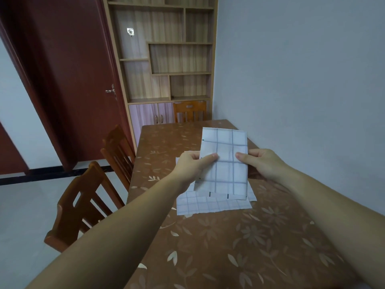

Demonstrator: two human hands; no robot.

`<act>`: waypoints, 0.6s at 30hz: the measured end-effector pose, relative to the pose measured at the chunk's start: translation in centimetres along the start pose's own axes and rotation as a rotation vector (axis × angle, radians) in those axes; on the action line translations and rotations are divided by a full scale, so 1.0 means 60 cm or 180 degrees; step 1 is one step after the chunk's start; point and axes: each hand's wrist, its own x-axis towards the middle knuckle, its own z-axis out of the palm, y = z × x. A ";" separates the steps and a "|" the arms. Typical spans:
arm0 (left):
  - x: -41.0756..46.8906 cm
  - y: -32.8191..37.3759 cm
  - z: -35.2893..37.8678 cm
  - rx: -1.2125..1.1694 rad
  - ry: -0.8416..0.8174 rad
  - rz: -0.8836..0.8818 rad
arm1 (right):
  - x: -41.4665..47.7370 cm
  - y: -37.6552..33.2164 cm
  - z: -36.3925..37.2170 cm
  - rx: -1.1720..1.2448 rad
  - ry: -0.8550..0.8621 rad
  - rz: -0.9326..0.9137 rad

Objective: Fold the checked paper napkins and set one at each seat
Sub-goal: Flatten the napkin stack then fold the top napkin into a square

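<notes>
A white napkin with grey-blue checks (226, 161) is held upright above the table, folded into a tall rectangle. My left hand (192, 164) pinches its left edge with the thumb on the front face. My right hand (260, 162) pinches the right edge the same way. Under it, flat on the brown flower-patterned table (229, 247), lies a small pile of more checked napkins (208, 204), partly hidden by the held one.
Two wooden chairs (83, 205) stand along the table's left side and a third chair (189, 111) at the far end. The table's right side runs along a grey wall. A wooden shelf unit and a dark red door stand behind.
</notes>
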 end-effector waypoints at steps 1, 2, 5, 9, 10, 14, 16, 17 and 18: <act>0.002 -0.001 0.004 -0.0007 0.0043 -0.0017 | -0.001 0.003 -0.001 -0.0080 -0.0028 -0.0007; 0.003 -0.002 0.008 -0.0042 0.0081 -0.0035 | -0.002 0.006 -0.002 -0.0134 -0.0015 -0.0043; 0.015 -0.011 0.014 -0.0122 0.0264 -0.0196 | -0.005 0.008 -0.005 -0.0003 0.0213 -0.0177; 0.026 -0.019 0.016 -0.0331 0.0414 -0.0383 | 0.000 0.020 -0.016 -0.0201 0.0592 -0.0289; 0.029 -0.021 0.018 -0.0404 0.0469 -0.0405 | 0.003 0.023 -0.018 -0.0094 0.0615 -0.0245; 0.038 -0.023 0.025 -0.0525 0.0601 -0.0490 | 0.001 0.022 -0.022 0.0047 0.0657 -0.0261; 0.039 -0.022 0.027 -0.0593 0.0558 -0.0514 | 0.001 0.022 -0.022 0.0029 0.0666 -0.0311; 0.038 -0.021 0.027 -0.0673 0.0483 -0.0498 | 0.001 0.021 -0.023 0.0024 0.0675 -0.0311; 0.037 -0.021 0.027 -0.0764 0.0385 -0.0452 | 0.002 0.022 -0.025 -0.0007 0.0685 -0.0297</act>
